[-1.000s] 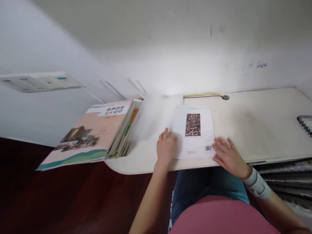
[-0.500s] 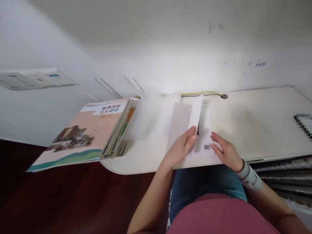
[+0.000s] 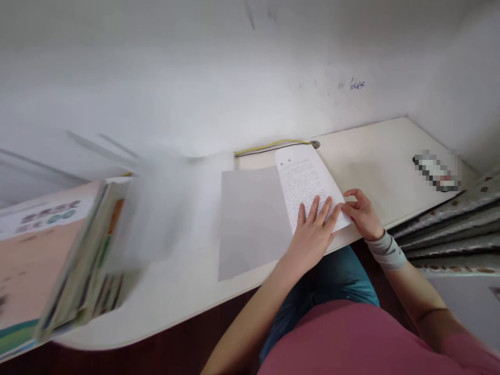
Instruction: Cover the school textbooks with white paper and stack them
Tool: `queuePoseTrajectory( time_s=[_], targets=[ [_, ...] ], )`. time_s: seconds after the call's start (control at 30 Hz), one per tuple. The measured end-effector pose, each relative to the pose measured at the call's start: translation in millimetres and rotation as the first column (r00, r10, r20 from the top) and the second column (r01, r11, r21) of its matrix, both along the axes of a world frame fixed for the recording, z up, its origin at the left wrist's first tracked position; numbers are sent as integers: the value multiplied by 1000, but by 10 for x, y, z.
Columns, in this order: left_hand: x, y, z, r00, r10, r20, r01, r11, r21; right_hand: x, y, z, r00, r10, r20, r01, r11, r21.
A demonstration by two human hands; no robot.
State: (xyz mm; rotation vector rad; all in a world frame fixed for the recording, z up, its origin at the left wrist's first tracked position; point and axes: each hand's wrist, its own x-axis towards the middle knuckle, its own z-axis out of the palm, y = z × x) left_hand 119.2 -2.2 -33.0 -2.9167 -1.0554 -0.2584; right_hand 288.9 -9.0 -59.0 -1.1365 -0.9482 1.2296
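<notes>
A thin booklet [image 3: 269, 203] lies open on the white desk [image 3: 371, 156], its cover folded out to the left and a page of printed text on the right. My left hand [image 3: 312, 232] lies flat on the lower part of the printed page, fingers stretched out. My right hand [image 3: 361, 213] rests at the page's right edge with its fingers curled against the paper. A grey wrist support wraps my right wrist.
A stack of textbooks [image 3: 58, 255] overhangs the desk's left end. A yellow cable [image 3: 273, 146] runs along the wall to a hole in the desk. A pixelated object [image 3: 435, 169] lies at the far right. Striped fabric [image 3: 449, 234] lies right of the desk.
The booklet lay shut, back cover up; my left hand lifted the cover and turned it over to the left. The booklet now lies open and the view has swung rightward.
</notes>
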Motion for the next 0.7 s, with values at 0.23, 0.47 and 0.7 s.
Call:
queuePoseTrajectory(
  time_s=[0.23,0.47,0.7],
  targets=[
    [164,-12,-177,999,23,-46,-23,1000,-8,414,-87,-110,597,-367,714,266,929,255],
    [218,5,-354,998,25,-63,-30,997,-66,414,-281,-308,11,-269,963,-5,963,269],
    [184,22,-404,997,23,-74,-29,996,-81,382,-290,-407,85,-326,942,27,945,325]
  ],
)
